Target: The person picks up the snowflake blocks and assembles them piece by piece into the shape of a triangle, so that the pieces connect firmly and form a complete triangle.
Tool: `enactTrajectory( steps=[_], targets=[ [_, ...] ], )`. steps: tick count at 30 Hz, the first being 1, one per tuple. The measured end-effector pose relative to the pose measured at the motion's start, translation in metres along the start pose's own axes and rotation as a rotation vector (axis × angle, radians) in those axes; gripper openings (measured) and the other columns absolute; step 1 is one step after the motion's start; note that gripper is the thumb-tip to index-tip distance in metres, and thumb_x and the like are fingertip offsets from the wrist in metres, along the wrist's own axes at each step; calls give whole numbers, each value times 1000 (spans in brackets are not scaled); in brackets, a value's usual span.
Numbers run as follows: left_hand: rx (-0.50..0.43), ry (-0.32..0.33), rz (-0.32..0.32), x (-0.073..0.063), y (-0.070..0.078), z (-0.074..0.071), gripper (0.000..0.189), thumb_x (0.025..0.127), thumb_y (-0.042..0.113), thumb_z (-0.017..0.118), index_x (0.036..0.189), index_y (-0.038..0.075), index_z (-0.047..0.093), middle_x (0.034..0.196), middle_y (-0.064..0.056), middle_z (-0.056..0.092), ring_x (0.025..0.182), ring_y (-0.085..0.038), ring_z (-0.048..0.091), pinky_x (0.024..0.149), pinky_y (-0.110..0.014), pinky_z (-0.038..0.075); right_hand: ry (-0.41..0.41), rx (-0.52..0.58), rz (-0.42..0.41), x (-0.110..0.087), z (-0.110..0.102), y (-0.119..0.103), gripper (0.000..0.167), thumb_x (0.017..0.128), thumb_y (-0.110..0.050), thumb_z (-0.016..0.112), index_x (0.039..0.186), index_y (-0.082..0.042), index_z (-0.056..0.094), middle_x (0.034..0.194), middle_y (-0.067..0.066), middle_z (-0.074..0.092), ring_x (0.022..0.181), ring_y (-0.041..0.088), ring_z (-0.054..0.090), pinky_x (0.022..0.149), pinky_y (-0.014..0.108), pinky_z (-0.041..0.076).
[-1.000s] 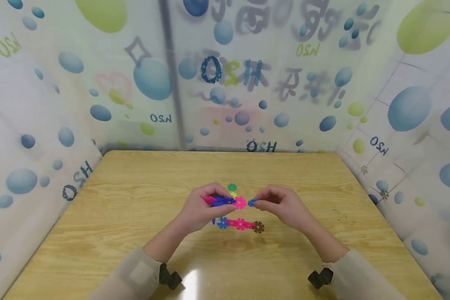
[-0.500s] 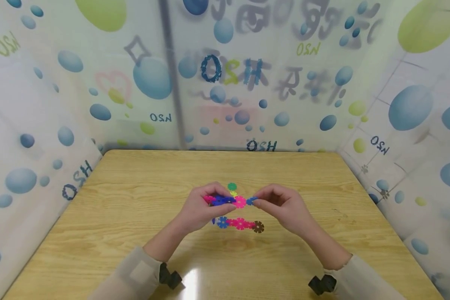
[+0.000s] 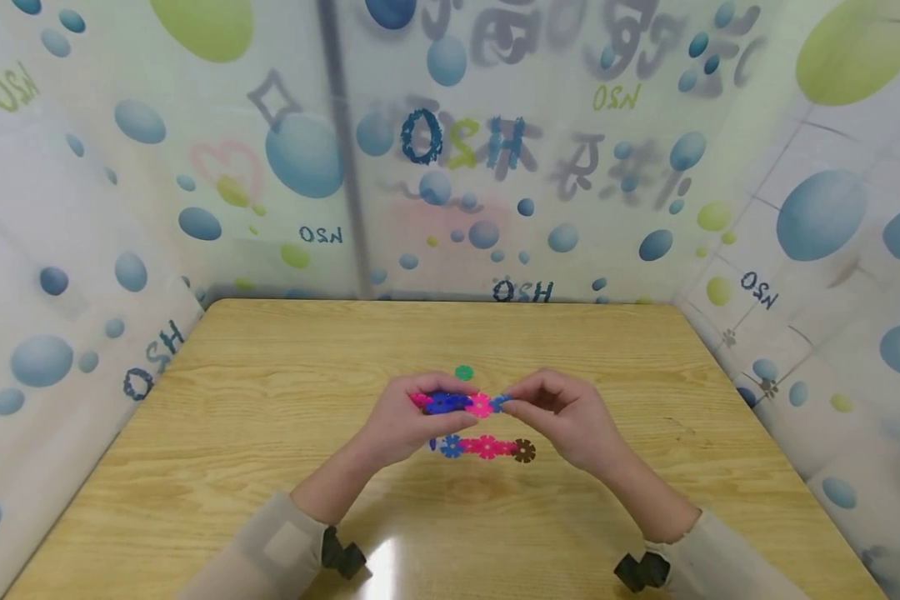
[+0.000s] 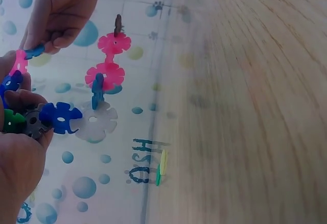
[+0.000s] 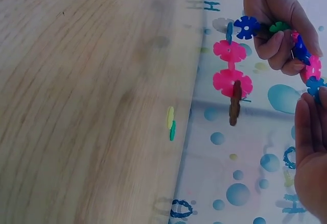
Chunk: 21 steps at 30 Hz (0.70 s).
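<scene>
My left hand (image 3: pixel 412 417) grips a chain of plastic snowflake discs, with a dark blue disc (image 3: pixel 442 404) between thumb and fingers. A pink disc (image 3: pixel 480 405) sticks out past the fingertips. My right hand (image 3: pixel 570 417) pinches a lighter blue snowflake disc (image 5: pixel 316 85), its edge right at the pink disc's rim. The other end of the chain hangs free below the left hand: a dark blue disc (image 4: pixel 61 118), a clear one (image 4: pixel 96 121), a blue one (image 3: pixel 452 447), pink ones (image 3: pixel 487 447) and a brown one (image 3: pixel 524 451). The left palm hides part of the chain.
Beyond the hands, a green disc (image 3: pixel 463 372) and a yellow disc (image 5: pixel 170 118) lie together on the wooden table (image 3: pixel 307 350). Printed curtains (image 3: pixel 450 250) stand along the table's back and sides. Each wrist carries a small black camera mount (image 3: pixel 342 553).
My right hand has brought the lighter blue disc leftward to the pink disc's rim. The hanging part of the chain has shifted slightly right. The left hand now covers the yellow disc in the head view.
</scene>
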State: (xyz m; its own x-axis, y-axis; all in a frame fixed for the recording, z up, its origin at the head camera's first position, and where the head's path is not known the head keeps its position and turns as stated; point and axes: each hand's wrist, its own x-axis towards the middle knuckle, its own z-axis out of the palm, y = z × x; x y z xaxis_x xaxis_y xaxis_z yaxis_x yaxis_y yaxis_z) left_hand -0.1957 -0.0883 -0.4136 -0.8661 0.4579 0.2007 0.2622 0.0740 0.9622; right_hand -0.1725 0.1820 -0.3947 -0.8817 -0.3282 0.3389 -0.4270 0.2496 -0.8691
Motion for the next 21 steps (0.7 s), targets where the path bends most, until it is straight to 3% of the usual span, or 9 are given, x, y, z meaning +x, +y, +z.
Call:
enactTrajectory(
  steps=[8,16,21],
  targets=[
    [-17,14,-36,0,0,3,28,97,24,88,123,15,82,122,-10,78,102,-24,75,85,-31,66,28,-7,10,-2,5,-1,6,100,-6,79,104,-11,80,99,7,80,76,10,69,60,28,57],
    [21,1,-12,-1,0,1,29,97,23,87,124,16,80,123,-9,77,104,-26,74,86,-32,65,15,-26,7,-2,6,1,8,101,-7,79,106,-12,79,102,6,79,80,10,71,65,27,59],
    [38,8,-34,-2,0,0,31,96,25,89,125,20,81,125,-7,77,105,-25,74,86,-34,65,5,-26,-5,-1,6,0,10,101,-7,79,109,-13,79,105,6,79,81,11,72,68,28,61]
  ],
)
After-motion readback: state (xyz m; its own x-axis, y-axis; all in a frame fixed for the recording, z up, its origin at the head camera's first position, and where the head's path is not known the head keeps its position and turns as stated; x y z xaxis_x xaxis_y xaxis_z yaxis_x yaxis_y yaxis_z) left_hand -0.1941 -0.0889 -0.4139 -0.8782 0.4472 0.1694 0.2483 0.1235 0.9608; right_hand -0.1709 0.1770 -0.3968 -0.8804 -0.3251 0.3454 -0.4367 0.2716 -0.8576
